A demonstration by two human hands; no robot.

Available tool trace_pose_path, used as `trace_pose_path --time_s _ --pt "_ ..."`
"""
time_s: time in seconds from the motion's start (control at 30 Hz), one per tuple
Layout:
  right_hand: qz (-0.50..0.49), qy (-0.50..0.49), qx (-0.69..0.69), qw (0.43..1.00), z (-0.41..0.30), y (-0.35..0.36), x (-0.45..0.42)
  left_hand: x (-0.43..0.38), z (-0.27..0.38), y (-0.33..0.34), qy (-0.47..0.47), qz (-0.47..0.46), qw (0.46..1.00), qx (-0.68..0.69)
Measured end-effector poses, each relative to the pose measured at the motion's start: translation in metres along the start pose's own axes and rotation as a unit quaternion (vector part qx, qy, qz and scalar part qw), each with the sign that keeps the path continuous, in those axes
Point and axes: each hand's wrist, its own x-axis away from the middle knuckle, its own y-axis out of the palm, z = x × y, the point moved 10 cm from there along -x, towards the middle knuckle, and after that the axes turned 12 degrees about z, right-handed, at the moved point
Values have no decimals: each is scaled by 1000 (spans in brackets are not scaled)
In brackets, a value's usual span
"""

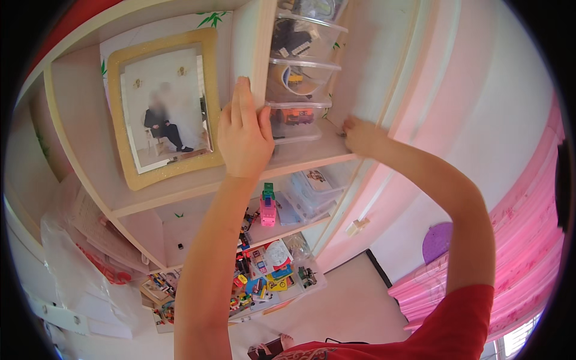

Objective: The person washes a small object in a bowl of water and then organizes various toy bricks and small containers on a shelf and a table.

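Observation:
My left hand [246, 128] rests against the edge of an upright wooden shelf divider [262, 54], fingers pointing up and the thumb apart. My right hand [362, 136] reaches onto the shelf board beside the cabinet's right wall, fingers bent around or against a small dark thing that I cannot make out. Between my hands stands a stack of clear plastic boxes [302, 105], holding toy pieces. An orange toy shows in the lowest visible one, and dark and white building bricks show in a higher one.
A gold-framed photograph [119, 112] stands in the left compartment. Lower shelves hold a pink toy [268, 212], lidded clear boxes [310, 191] and scattered building bricks [243, 299]. A plastic bag [67, 252] hangs at the left. Pink curtains [517, 234] hang at the right.

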Motion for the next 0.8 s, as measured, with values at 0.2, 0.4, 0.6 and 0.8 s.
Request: trace_pose_path --time_s 0.2,0.4,0.6,0.8 --pt "-19 66 134 989 58 -12 -16 -2 6 -1 19 28 999 11" --pt "-83 -30 -34 995 17 16 -23 0 -5 -4 15 29 999 -17" --pt "-32 33 -14 999 40 20 -44 -1 -2 -2 0 9 1000 3" --pt "33 -7 107 994 13 78 -38 -1 6 0 -12 13 1000 26"
